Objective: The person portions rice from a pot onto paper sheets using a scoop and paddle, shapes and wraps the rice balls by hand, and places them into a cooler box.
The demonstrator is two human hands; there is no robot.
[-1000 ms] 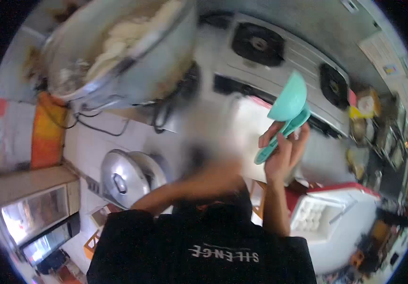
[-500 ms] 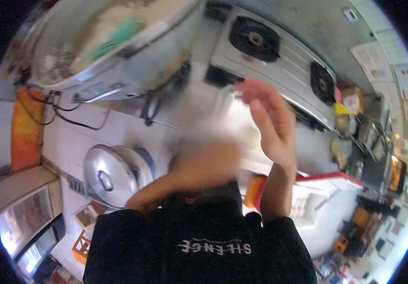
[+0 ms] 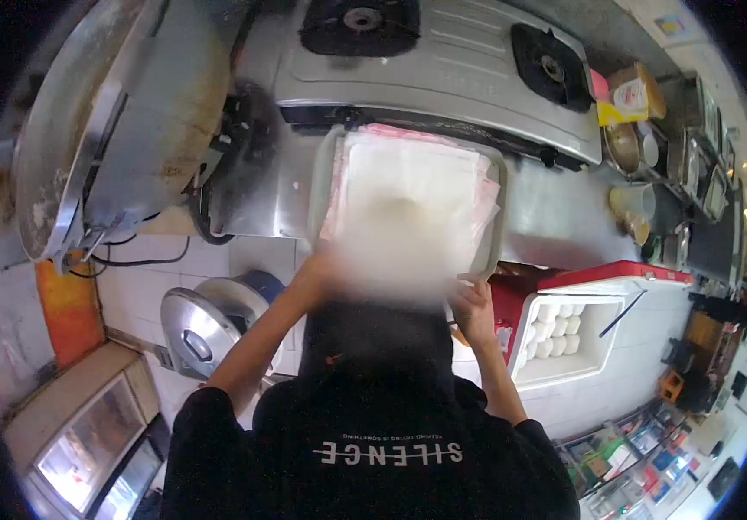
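Note:
A pale rectangular tray (image 3: 496, 227) lies in front of me, lined with white and pink-edged paper sheets (image 3: 408, 165). My left hand (image 3: 326, 276) is at its near left corner, closed on the edge, with the fingertips lost in a whitish blur. At the near right corner, my right hand (image 3: 472, 303) has its fingers curled over the rim. The same blur covers the near middle of the paper, so I cannot make out what lies there.
A gas stove (image 3: 451, 69) stands just beyond the tray, and a large metal pot (image 3: 161, 130) at the left. Below are a lidded pot (image 3: 200, 334) and an open cool box (image 3: 594, 368) with several white round items (image 3: 551, 329). Bowls and cups (image 3: 633, 204) stand at the right.
My hands were raised and blurred by motion over the counter; now both are down at the tray's near corners. The view has shifted, and the paper-lined tray shows clearly.

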